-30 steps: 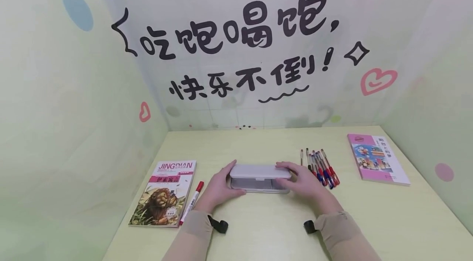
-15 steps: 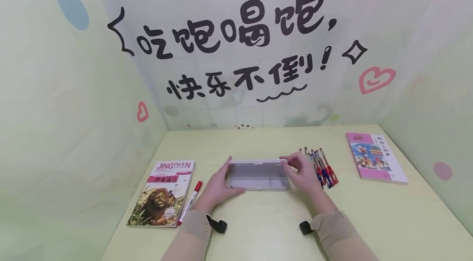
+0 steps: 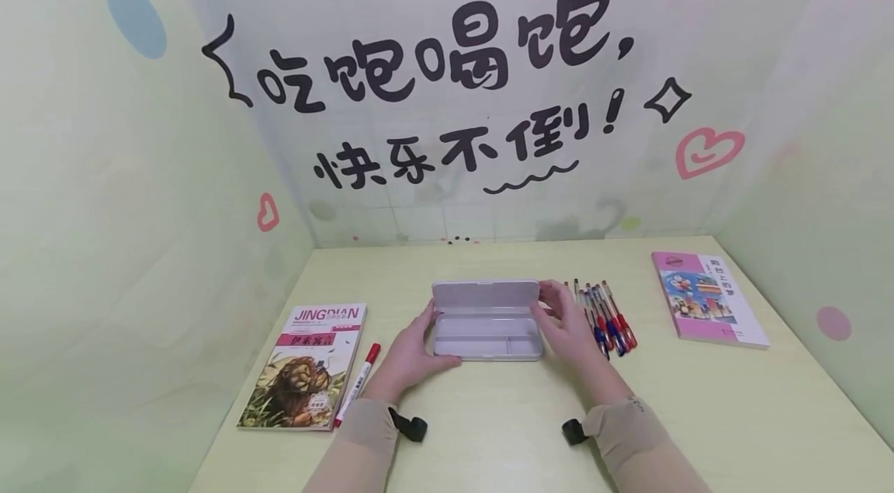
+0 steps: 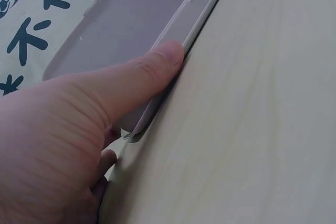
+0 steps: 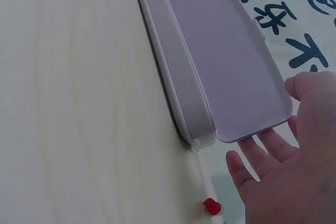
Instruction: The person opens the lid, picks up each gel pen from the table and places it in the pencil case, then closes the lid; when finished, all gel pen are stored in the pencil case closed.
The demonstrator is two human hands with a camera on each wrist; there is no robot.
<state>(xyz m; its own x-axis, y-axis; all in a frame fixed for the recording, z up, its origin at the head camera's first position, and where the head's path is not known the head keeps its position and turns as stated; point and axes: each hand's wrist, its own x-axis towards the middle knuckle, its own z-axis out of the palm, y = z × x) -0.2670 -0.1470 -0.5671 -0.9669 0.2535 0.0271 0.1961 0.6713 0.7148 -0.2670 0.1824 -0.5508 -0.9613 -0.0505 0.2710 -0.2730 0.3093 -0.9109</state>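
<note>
A pale grey pencil case [image 3: 486, 338] lies in the middle of the table, its lid [image 3: 485, 295] swung up and its tray empty. My left hand [image 3: 427, 338] grips the case's left end, with the thumb [image 4: 157, 61] pressed on the front wall of the case [image 4: 178, 24]. My right hand [image 3: 553, 310] is at the right end of the lid, fingers straight and spread. In the right wrist view these fingers [image 5: 262, 148] reach behind the raised lid [image 5: 226, 56], with the thumb held apart from it.
Several red and blue pens [image 3: 606, 314] lie just right of the case. A pink book [image 3: 707, 299] sits at the far right. A lion-cover book [image 3: 307, 365] and a red marker [image 3: 359, 384] lie at the left. Walls close in the yellow table [image 3: 489, 431].
The lid has swung from nearly closed to upright. My right hand has followed it up and back and now has straight fingers behind it. The left hand stayed on the case's left end.
</note>
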